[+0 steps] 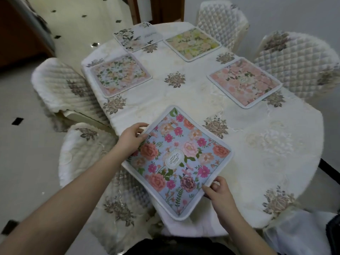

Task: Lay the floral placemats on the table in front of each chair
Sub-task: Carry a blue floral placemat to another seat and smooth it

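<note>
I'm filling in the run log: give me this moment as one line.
step: laying fifth mat | left hand: grips blue floral placemat left edge | right hand: pinches near edge | four placemats already flat on table

Both forearms are bare to the frame's edge — no sleeves, no watch, rings or bracelets on the left hand (131,138) or right hand (219,193). Low in view, a dark garment (176,247) — black, plain — covers the torso.
</note>
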Motion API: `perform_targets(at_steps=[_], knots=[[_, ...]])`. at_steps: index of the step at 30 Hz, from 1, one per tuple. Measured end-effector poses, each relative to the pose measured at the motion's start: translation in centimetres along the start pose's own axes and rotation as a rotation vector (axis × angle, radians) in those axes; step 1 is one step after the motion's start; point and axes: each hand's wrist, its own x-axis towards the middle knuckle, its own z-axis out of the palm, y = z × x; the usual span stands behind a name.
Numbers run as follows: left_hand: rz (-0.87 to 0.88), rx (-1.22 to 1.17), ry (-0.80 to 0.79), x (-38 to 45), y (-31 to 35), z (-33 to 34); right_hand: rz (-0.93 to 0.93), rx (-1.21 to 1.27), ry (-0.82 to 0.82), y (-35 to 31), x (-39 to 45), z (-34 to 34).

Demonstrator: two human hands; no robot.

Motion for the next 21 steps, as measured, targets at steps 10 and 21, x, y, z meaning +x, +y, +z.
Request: perform_targets(at_steps=[10,21], knots=[[-0.103,0.141,0.143,3.4,-0.4,-1.9,0.097,0.073,-0.273,-1.6,3.8,2.8],[-0.135,0.162,0.168,9.6,-3.7,-4.4,0.171,0.076,-0.18,-0.5,7.3,10.2]])
